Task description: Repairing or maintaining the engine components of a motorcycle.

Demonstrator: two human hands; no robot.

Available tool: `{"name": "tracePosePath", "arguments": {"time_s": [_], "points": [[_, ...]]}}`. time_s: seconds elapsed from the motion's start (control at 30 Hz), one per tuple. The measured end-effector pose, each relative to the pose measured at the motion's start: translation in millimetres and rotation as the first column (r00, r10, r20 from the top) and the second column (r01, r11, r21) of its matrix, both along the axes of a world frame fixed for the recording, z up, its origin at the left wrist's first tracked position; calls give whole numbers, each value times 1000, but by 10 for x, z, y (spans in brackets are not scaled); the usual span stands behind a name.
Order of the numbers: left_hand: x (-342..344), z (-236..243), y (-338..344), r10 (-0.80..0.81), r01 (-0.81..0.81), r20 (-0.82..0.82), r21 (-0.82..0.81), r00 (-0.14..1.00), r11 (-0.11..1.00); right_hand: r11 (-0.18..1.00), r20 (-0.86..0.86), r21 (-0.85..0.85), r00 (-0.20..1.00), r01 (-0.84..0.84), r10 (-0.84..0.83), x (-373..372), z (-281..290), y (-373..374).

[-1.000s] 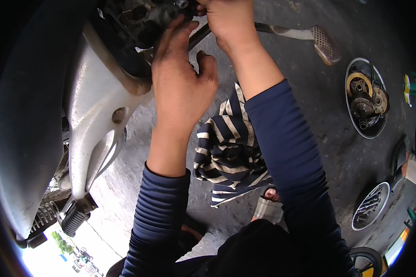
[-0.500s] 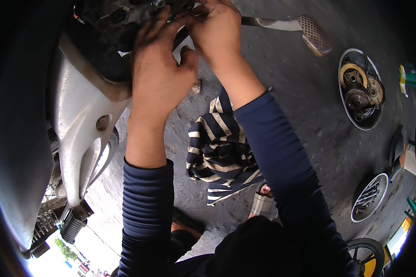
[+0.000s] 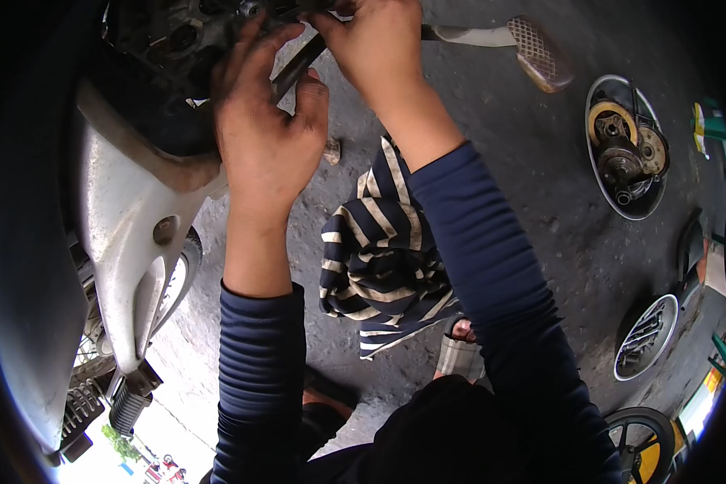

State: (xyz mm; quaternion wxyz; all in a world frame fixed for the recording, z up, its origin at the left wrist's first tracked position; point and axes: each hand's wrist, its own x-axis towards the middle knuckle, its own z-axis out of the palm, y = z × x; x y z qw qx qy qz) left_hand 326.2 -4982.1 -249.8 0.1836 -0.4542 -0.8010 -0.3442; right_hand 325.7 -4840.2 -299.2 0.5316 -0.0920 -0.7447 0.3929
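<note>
At the top of the head view is the dark, greasy engine point(image 3: 165, 44) of a motorcycle. My left hand point(image 3: 270, 141) rests against it with the fingers stretched and the thumb apart, the fingertips near a small round metal fitting point(image 3: 250, 9). Beside it my right hand point(image 3: 379, 60) has its fingers bent together at the engine; the upper edge cuts them off, so what they pinch is hidden. A dark bar point(image 3: 298, 66) runs between the two hands. To the right, a metal pedal arm point(image 3: 476, 35) ends in a worn ridged foot pedal point(image 3: 538, 52).
A silver frame bracket point(image 3: 125, 198) stands at the left. Between my forearms a striped cloth point(image 3: 379, 258) lies crumpled on the dark floor point(image 3: 508, 169). On the right are an oval pan point(image 3: 594, 173) of greasy round engine parts and a bowl point(image 3: 668, 310) of metal pieces.
My left hand has slid slightly left and down, away from the right hand, and its fingers have spread, uncovering the dark bar. The right hand stays nearly in place. The view has shifted slightly.
</note>
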Motion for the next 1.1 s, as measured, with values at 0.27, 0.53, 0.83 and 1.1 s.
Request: {"name": "tracePosePath", "arguments": {"time_s": [0.27, 0.53, 0.83, 1.1], "points": [[-75, -76, -12, 62, -60, -41, 48, 997, 997, 995, -31, -99, 999, -34, 31, -32, 38, -75], [33, -79, 60, 63, -78, 103, 152, 993, 985, 974, 12, -185, 990, -134, 138, -103, 10, -133], [74, -65, 90, 140, -158, 150, 113, 979, 981, 976, 155, -213, 988, 36, -3, -135, 50, -184], [98, -42, 83, 217, -216, 17, -34, 976, 976, 951, -96, -307, 995, -35, 5, -225, 15, -222]]}}
